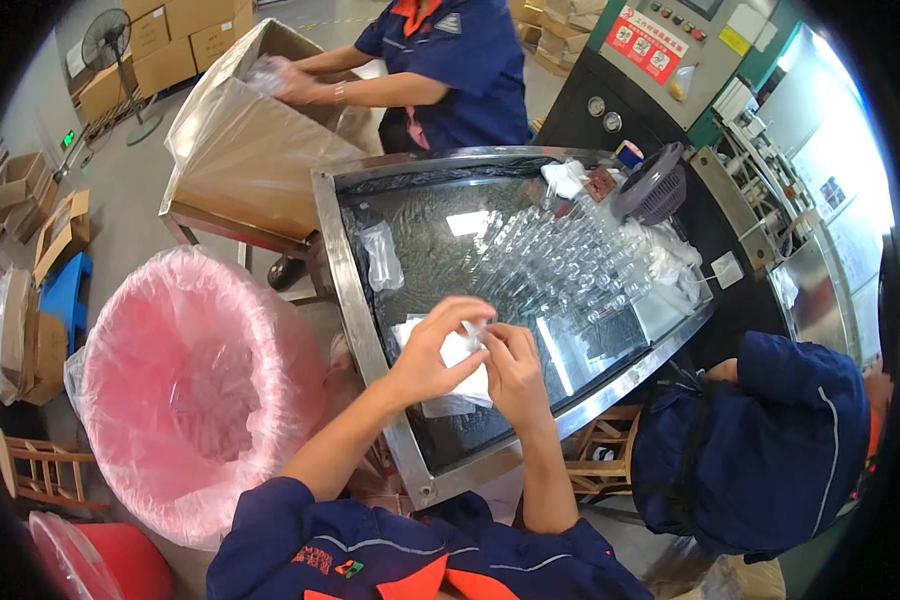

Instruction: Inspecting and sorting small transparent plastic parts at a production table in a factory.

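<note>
Over the near left part of a metal-framed table [355,335], my left hand [432,352] and my right hand [515,378] meet at their fingertips. Between them is a small clear plastic piece [477,334], its exact kind too small to make out. My right hand pinches it, while the fingers and thumb of my left hand curl around its other side. Beneath my hands lie white sheets or flat bags [457,402], partly covered by them. Many clear plastic pieces, tube-like in shape, [570,255] are spread to the far right on the dark, shiny tabletop.
A clear plastic bag [380,256] lies near the table's left edge. White cloths [665,255] and a grey basket [653,190] sit at the right. A pink-lined bin [270,400] stands left; beyond it, a co-worker [460,75] reaches into a lined carton [260,185]. Another person [755,440] is at right.
</note>
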Motion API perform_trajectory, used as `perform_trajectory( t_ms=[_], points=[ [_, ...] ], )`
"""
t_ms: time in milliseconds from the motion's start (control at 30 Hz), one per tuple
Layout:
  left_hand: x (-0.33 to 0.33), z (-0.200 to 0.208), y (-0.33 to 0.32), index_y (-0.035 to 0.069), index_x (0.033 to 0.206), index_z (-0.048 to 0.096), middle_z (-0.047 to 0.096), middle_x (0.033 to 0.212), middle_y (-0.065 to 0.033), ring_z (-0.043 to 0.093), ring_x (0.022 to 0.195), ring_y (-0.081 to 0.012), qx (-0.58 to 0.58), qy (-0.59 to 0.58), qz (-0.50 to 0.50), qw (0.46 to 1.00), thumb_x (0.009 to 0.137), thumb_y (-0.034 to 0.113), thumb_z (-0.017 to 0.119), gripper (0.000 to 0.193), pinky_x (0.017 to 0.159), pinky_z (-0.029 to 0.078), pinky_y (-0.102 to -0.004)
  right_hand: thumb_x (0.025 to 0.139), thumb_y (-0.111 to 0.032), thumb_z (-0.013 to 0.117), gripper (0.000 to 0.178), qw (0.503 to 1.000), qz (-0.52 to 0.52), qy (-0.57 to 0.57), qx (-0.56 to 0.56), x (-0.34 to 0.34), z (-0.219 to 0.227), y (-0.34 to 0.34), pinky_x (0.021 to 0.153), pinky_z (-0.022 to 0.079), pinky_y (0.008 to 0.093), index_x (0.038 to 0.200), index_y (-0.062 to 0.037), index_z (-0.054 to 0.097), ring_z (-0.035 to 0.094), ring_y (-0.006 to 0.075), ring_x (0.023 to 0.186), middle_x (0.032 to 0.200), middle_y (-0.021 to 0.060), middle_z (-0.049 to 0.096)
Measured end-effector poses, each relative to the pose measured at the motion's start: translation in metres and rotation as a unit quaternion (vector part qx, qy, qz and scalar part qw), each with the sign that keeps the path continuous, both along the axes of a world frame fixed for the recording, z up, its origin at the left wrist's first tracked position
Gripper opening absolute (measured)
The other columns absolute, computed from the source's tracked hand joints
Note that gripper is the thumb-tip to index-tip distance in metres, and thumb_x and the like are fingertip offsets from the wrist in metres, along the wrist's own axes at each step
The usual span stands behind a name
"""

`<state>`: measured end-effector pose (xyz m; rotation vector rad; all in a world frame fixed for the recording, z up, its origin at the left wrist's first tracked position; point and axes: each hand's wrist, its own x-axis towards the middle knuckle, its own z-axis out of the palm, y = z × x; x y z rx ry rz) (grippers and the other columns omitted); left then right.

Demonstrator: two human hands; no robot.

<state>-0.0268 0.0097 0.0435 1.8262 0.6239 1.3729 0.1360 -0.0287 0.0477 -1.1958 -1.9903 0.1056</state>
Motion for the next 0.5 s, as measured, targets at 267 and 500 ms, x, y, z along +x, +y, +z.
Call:
perform_trajectory(
  t_ms=[267,500],
  points=[
    [-0.005,-0.009,0.065,0.007,0.14,0.035,0.057,0.117,-0.0182,0.056,0.108,-0.0342,0.006,0.253,0.027,0.967,0.073,0.015,0.077,0.079,0.09,0.045,-0.0416,0.076,0.008,0.067,0.024,0.993,0.03,0.117,-0.018,0.014,-0.002,0.081,0.064,0.053,0.0302,0.099,0.0012,0.063,0.064,0.0229,0.072,0.096,0.0137,0.06],
    [-0.008,-0.017,0.11,0.007,0.12,0.052,0.059,0.1,-0.0173,0.058,0.092,-0.0343,0.05,0.338,0.217,0.914,0.081,0.019,0.062,0.042,0.081,0.045,-0.0463,0.079,0.003,0.063,0.024,0.978,-0.173,-0.049,0.108,0.056,-0.009,0.119,0.08,0.049,0.0381,0.103,0.0,0.063,0.06,0.0283,0.094,0.102,0.0132,0.06]
  ],
)
